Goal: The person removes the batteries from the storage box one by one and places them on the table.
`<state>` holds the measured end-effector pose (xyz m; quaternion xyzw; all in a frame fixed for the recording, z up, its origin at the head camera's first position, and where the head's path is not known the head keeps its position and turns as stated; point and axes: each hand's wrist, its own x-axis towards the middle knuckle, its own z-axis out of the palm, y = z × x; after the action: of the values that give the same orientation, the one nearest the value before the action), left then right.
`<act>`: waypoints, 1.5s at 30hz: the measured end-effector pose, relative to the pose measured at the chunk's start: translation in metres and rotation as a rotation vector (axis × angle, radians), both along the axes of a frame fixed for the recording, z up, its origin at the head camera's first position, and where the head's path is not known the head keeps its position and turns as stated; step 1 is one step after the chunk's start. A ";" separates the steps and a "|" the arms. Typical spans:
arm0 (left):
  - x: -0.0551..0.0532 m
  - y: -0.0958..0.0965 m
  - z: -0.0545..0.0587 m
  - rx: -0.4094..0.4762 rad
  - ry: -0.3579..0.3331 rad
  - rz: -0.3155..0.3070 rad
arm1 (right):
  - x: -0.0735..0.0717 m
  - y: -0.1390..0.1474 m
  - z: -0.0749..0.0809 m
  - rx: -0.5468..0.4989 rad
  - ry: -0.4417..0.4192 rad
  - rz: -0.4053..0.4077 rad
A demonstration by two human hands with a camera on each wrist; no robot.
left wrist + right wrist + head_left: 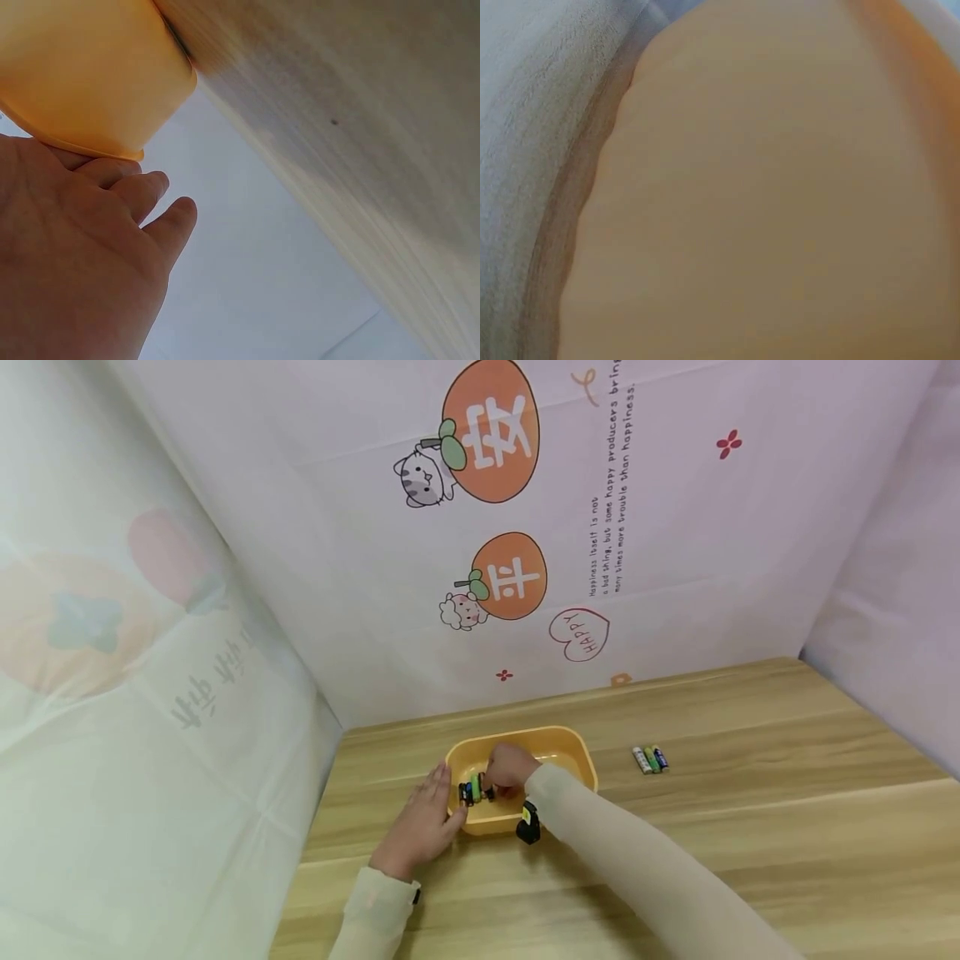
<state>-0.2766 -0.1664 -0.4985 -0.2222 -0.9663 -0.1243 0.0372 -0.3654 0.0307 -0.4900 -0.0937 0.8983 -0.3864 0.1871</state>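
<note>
At far left, saw pale cloth [277,793] with faded fruit prints, hung beside the wooden tabletop [750,760]. Moving right, found the left hand [426,822] at the left end of a yellow-orange tray [491,828]. Marked its grip as unclenched, with extended fingers laid along the end rim and thumb towards the near corner. Checked left wrist view: confirmed contact at the rim, with some fingers partly hidden behind it.

Just inside that end, spotted a cluster of small batteries [476,788], side by side on the tray floor, including black, blue and bright green. Too small for a sure count.

Next right, found the right hand [512,767] reaching down into the tray, beside the cluster, with bent fingers. Could not tell whether its grip was pinching a battery or nothing; fingertips too hidden. Noted a black wrist device [528,825] below the cuff, over the near rim. Got little from right wrist view: mostly a blurred orange surface.

Well right of the tray, logged three loose batteries [651,760] lying side by side on the tabletop: whitish, green, blue. Behind everything, saw a white backdrop [360,610] with orange fruit, cartoon animals, lettering and a heart.
</note>
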 end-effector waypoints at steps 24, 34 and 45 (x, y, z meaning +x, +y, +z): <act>-0.001 0.001 0.000 -0.015 -0.015 0.008 | 0.003 0.005 0.006 0.034 0.029 0.012; 0.001 -0.002 -0.003 -0.028 -0.019 0.015 | 0.001 0.006 0.002 0.013 0.017 0.021; -0.003 0.000 0.001 -0.010 -0.013 0.010 | -0.004 0.008 0.003 0.078 0.066 0.023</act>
<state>-0.2791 -0.1662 -0.4972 -0.2166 -0.9683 -0.1204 0.0305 -0.3693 0.0382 -0.4871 -0.1093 0.9172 -0.3456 0.1655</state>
